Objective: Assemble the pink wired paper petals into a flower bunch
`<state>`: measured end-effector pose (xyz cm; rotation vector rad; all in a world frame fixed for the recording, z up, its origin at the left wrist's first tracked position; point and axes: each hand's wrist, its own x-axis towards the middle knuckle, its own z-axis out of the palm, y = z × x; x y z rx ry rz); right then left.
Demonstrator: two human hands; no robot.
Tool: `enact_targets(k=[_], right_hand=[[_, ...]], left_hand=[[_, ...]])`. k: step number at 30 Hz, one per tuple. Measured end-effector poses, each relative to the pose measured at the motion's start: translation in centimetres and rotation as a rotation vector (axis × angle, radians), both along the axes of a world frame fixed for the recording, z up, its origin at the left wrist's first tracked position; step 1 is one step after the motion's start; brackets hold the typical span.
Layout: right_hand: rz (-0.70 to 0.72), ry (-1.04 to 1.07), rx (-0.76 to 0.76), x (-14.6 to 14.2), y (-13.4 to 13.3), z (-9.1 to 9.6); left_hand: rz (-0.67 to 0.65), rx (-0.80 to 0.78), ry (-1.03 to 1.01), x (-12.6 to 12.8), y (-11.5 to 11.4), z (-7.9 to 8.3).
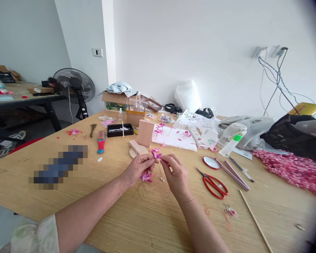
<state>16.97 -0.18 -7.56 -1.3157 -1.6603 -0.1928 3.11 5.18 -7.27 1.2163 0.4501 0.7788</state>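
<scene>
Over the wooden table [152, 218], my left hand [138, 168] and my right hand [175, 174] meet in front of me. Both pinch a small pink flower ornament [156, 154] held between their fingertips. More pink petals [146, 176] hang below my left hand, with thin wire stems trailing toward the table. Just behind the hands stands a wooden block stand [143, 137] on a round base.
Red scissors [214, 184] lie right of my hands, beside a small round mirror [211, 162], flat sticks [234, 174] and a thin wooden skewer [255, 221]. A white board with pink flowers [173, 137], a black tray [119, 130], a pink comb [101, 141] and pink material [295, 170] surround them.
</scene>
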Motion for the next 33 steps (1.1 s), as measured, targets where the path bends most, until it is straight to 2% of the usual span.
enact_targets(k=[5, 8, 12, 14, 19, 22, 24, 28, 33], right_hand=[[-0.033, 0.010, -0.020, -0.1, -0.1, 0.3], [-0.048, 0.072, -0.014, 1.1, -0.1, 0.9], [-0.265, 0.223, 0.045, 3.9, 0.1, 1.0], [-0.291, 0.232, 0.014, 4.3, 0.4, 0.5], [0.047, -0.022, -0.211, 1.2, 1.5, -1.9], [0.211, -0.144, -0.263, -0.2, 1.5, -2.2], [0.180, -0.088, -0.214, -0.1, 1.1, -1.6], [0.000, 0.106, -0.029, 0.5, 0.0, 0.2], [0.046, 0.000, -0.090, -0.4, -0.1, 0.3]], left_hand=[[-0.038, -0.015, 0.000, 0.0, 0.0, -0.5], [-0.075, -0.051, 0.006, -0.1, 0.1, -0.6], [-0.035, -0.052, -0.059, -0.4, 0.7, -0.3], [0.021, -0.014, -0.082, -0.6, 1.0, -0.1], [0.111, 0.149, -0.023, -0.7, 0.9, 0.4], [0.133, 0.252, 0.045, -0.7, 0.8, 0.5], [0.149, 0.325, 0.100, -0.7, 0.8, 0.6], [0.236, 0.549, 0.254, -0.6, 0.7, 0.6], [0.302, 0.893, 0.377, -0.2, 0.4, -0.2]])
